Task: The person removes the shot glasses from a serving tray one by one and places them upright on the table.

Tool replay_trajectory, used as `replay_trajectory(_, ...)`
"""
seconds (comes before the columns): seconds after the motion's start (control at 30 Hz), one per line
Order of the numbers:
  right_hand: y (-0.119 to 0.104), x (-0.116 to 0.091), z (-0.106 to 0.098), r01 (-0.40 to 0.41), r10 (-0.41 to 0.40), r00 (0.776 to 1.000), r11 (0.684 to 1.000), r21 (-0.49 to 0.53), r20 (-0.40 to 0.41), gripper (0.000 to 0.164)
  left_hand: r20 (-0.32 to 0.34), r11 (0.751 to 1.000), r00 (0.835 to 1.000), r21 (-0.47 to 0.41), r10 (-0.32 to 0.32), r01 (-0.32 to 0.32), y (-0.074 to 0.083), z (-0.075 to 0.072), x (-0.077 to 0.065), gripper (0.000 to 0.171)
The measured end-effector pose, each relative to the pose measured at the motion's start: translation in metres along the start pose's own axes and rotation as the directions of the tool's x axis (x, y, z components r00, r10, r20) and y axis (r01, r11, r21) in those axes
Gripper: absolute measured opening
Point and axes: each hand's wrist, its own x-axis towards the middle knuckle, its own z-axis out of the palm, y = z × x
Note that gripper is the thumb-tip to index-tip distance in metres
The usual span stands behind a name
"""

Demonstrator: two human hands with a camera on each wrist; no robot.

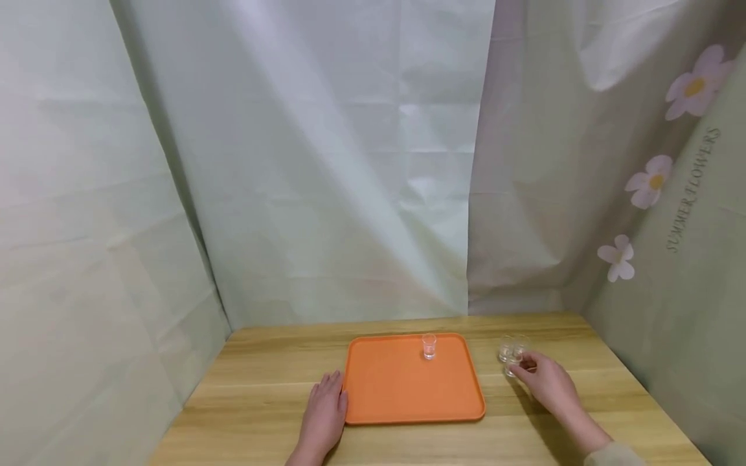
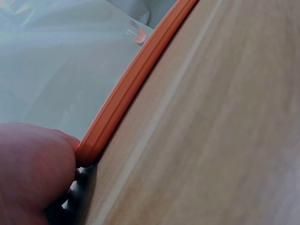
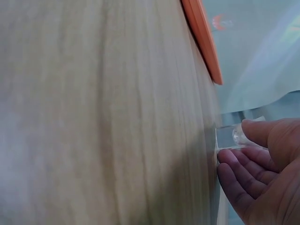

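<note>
An orange tray point(image 1: 408, 396) lies on the table, and one small clear shot glass point(image 1: 429, 348) stands upright near its back edge. My left hand point(image 1: 324, 411) rests flat on the table, its fingers extended along the tray's left side; in the left wrist view the thumb side touches the tray's rim point(image 2: 123, 101). To the right of the tray, several shot glasses stand close together. With thumb and fingers, my right hand point(image 1: 550, 384) pinches the front shot glass point(image 1: 510, 371). Its clear wall point(image 3: 227, 137) shows beside the thumb in the right wrist view.
Behind the held glass stand other clear glasses point(image 1: 505, 349). The wood-grain table point(image 1: 262, 369) reaches back to pale hanging cloth point(image 1: 350, 194). At the right, a cloth with printed flowers point(image 1: 648, 182) borders the table.
</note>
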Motion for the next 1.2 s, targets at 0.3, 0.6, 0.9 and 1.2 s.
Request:
replay_trajectory(0.3,-0.005,0.006,0.0,0.016,-0.016,1.0,0.999,-0.037,-0.017,0.036,-0.024,0.999,0.999,0.02,0.03,-0.029,-0.001,0.0,0.006,0.039)
replay_trajectory(0.6,-0.006,0.005,-0.002,0.015,-0.015,1.0,1.0,-0.025,-0.013,0.044,-0.023,1.0,1.0,0.016,0.019,-0.019,0.0,-0.002,0.007,0.039)
replay_trajectory(0.9,-0.018,-0.013,-0.01,0.016,-0.016,0.997,1.0,-0.004,-0.077,0.061,-0.01,1.0,1.0,0.009,0.003,-0.003,0.001,-0.001,0.003,0.039)
replay_trajectory(1.2,-0.058,-0.016,-0.007,0.129,-0.12,0.989,0.986,0.104,-0.088,0.058,-0.002,1.0,1.0,-0.006,-0.004,0.004,-0.001,0.001,0.0,0.039)
